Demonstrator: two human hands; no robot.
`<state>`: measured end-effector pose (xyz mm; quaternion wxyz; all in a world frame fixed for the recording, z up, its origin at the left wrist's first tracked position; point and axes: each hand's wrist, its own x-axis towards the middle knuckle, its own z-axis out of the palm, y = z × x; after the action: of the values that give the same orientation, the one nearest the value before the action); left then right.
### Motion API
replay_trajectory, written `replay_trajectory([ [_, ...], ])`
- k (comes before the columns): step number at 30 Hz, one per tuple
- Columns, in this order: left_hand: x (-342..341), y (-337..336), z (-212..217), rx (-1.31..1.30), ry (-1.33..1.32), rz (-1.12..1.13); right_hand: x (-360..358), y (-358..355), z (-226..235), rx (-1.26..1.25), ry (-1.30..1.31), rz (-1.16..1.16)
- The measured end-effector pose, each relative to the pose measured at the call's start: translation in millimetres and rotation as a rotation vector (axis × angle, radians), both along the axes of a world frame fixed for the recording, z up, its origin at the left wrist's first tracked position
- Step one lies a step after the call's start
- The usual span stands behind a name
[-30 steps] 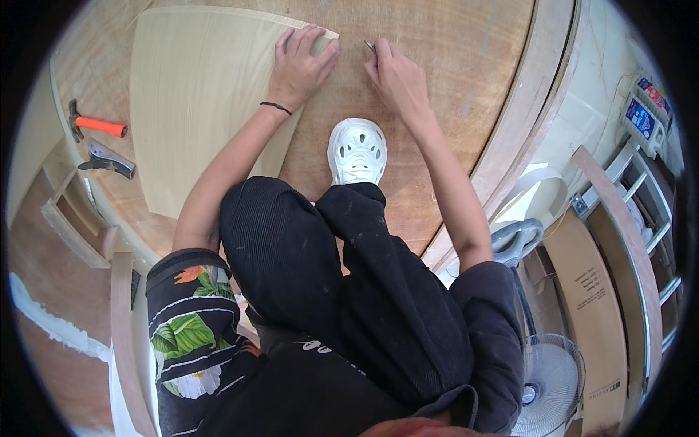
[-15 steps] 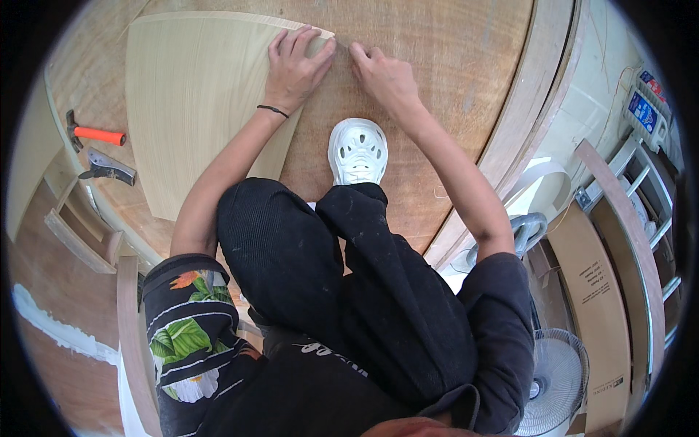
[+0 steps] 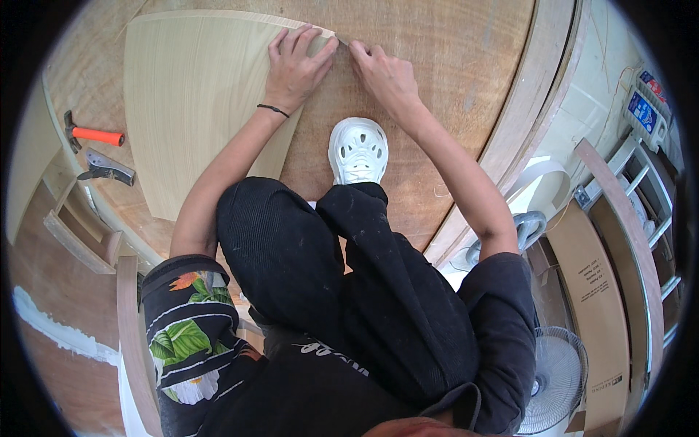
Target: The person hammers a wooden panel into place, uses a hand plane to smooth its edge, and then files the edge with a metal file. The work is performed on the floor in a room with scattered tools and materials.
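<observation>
A pale wood-grain panel [image 3: 196,95] with a curved far edge lies on the brown plywood surface. My left hand [image 3: 297,67] grips its far right corner, with bent fingers over the far edge and the thumb by the right side. Beside that corner, my right hand [image 3: 382,73] is closed in a pinch on a thin grey blade [image 3: 342,39]. The blade's tip touches or nearly touches the corner; its handle, if any, is hidden in my fingers.
Left of the panel lie an orange-handled hammer [image 3: 98,135] and a small hand plane [image 3: 108,169]. My white clog [image 3: 358,151] rests on the plywood [image 3: 437,146] between my arms. At right are long wooden boards [image 3: 510,138], a fan [image 3: 557,382], cardboard [image 3: 593,291] and a ladder [image 3: 659,197].
The blade now shows between my right fingers and the panel's corner. The panel has shifted very slightly left; my hands stay nearly in place.
</observation>
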<state>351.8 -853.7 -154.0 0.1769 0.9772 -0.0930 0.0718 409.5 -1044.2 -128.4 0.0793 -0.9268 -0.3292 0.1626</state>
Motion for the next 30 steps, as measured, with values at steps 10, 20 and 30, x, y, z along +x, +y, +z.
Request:
replay_trajectory([
  [10, 1, -1, -1, -0.008, -0.026, 0.011, 5, 4, 4, -0.010, 0.004, 0.034],
  [20, 3, -1, -1, -0.032, -0.029, 0.019, 11, 5, 9, -0.130, 0.042, 0.027],
  [30, 9, -5, 4, -0.039, -0.045, 0.091, -11, -36, 29, 0.018, 0.242, -0.363],
])
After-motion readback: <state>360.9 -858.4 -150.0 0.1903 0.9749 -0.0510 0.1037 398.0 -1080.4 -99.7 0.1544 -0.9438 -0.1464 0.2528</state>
